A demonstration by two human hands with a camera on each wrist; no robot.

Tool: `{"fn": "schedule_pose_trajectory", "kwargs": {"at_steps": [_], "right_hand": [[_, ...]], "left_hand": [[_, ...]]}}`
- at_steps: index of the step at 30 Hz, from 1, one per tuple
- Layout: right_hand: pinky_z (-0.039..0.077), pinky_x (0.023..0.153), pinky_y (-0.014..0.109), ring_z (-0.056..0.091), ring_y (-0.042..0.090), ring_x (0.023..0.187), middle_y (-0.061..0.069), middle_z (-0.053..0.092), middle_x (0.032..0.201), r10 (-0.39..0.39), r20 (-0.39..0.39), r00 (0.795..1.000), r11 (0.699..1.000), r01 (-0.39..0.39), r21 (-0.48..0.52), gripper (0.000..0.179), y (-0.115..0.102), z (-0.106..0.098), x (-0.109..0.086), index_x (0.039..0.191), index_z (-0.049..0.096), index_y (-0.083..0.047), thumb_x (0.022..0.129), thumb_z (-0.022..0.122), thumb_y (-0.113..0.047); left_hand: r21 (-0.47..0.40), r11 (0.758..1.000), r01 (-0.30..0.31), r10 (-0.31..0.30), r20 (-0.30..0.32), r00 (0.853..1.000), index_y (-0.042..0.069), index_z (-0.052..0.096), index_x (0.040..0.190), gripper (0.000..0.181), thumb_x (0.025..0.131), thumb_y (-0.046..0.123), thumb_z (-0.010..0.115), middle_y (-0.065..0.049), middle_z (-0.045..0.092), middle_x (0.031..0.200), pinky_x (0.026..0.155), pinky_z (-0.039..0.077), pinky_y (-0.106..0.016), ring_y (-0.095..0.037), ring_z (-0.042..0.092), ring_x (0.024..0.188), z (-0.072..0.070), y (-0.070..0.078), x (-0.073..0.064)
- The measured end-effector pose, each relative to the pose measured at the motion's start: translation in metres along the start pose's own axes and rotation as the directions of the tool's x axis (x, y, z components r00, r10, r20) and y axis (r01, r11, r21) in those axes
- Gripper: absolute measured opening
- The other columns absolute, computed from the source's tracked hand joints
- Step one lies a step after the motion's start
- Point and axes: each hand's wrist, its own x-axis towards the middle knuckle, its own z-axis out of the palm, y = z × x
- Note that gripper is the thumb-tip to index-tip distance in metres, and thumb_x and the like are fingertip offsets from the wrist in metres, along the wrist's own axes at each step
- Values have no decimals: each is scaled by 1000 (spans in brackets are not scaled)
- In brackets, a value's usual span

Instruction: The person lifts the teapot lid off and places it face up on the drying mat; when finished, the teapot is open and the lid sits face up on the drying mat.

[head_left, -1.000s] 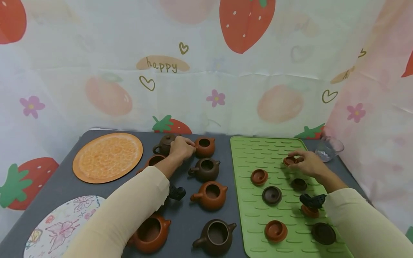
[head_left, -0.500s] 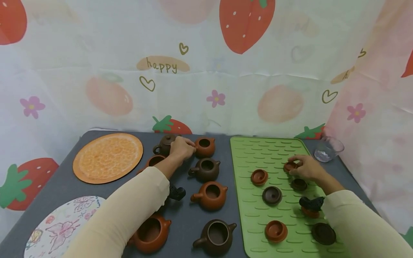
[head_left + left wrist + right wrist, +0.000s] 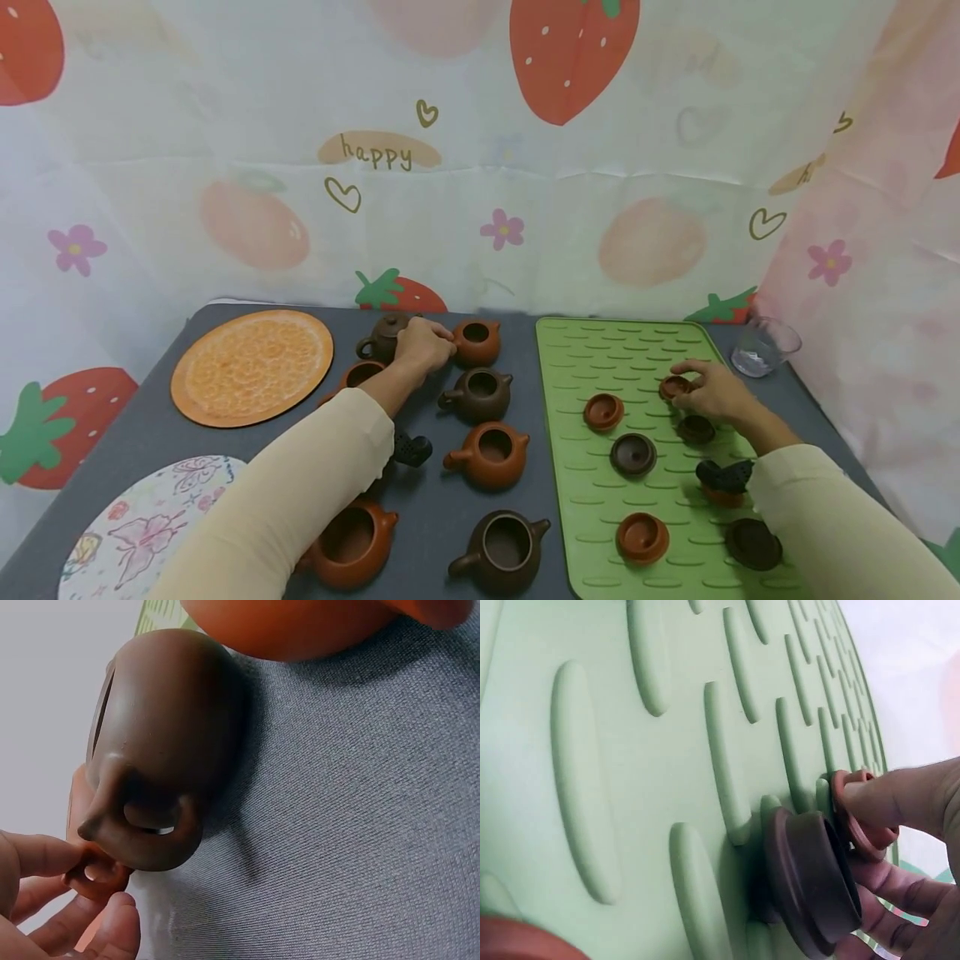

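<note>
My left hand (image 3: 424, 343) pinches the handle of the far orange-brown clay teapot (image 3: 476, 342) between thumb and fingers. In the left wrist view, that small ring handle (image 3: 101, 879) shows just behind the loop of a dark brown teapot (image 3: 169, 712). Over the green mat (image 3: 592, 350), my right hand (image 3: 716, 389) holds a reddish-brown lid (image 3: 674, 387) between thumb and fingers. A dark brown lid (image 3: 810, 877), its collar facing up, lies right beside those fingers. The held lid (image 3: 874, 847) is partly hidden by the thumb in the right wrist view.
Several open teapots (image 3: 493, 454) stand in two columns left of the mat; a lidded dark teapot (image 3: 384, 335) is behind my left hand. More lids (image 3: 632, 455) lie on the mat. A glass cup (image 3: 763, 346), an orange placemat (image 3: 251, 367) and a floral placemat (image 3: 146, 533) are at the sides.
My right hand has brought the reddish-brown lid slightly toward me and down to the mat, then held still over the last half second. The left hand stays on the teapot handle.
</note>
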Motion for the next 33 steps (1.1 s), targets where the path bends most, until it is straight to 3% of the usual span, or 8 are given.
{"fn": "schedule_pose_trajectory", "kwargs": {"at_steps": [5,7,15,20,25,33], "right_hand": [[49,70,45,55,45,99,37,52,116,22,6,1000,1000,-22,-4,57,-3,-6,-4,139,42,7,93,65,-19],[49,70,47,53,48,102,38,50,118,27,-9,1000,999,-27,-20,59,-5,-9,-6,139,42,6,95,62,-26],[46,78,56,50,50,108,37,46,126,4,-84,996,1000,-3,7,61,-16,-20,-18,142,39,3,98,55,-35],[44,81,59,46,52,113,37,42,131,-8,-107,994,1000,8,4,63,-25,-27,-24,143,39,1,98,53,-42],[45,79,55,50,46,108,31,48,125,-58,-144,988,998,60,9,59,-41,-30,-28,142,43,-1,98,54,-40],[46,75,50,54,38,104,24,53,119,-170,-179,969,985,172,-5,55,-74,-33,-32,140,47,-5,98,56,-39]], "left_hand": [[13,1000,-4,4,0,1000,9,75,99,11,90,13,68,-11,62,106,63,48,-37,-28,55,91,-3,2,-4],[15,1000,-11,11,-1,1000,8,74,101,13,90,13,68,-11,64,104,63,49,-36,-28,57,89,-6,4,-6],[0,998,-67,67,-6,998,6,71,109,23,89,15,71,-12,64,106,71,50,-40,-31,55,99,-22,12,-19],[-13,992,-129,129,-17,992,9,71,110,22,88,15,69,-9,65,103,72,49,-41,-29,56,96,-31,15,-25],[-45,984,-173,173,-17,985,12,71,113,25,90,19,69,-7,66,105,75,48,-41,-27,55,98,-41,16,-33],[-92,976,-197,194,-40,980,13,69,118,28,91,22,68,-7,66,108,68,46,-38,-26,58,87,-57,14,-46]]}}
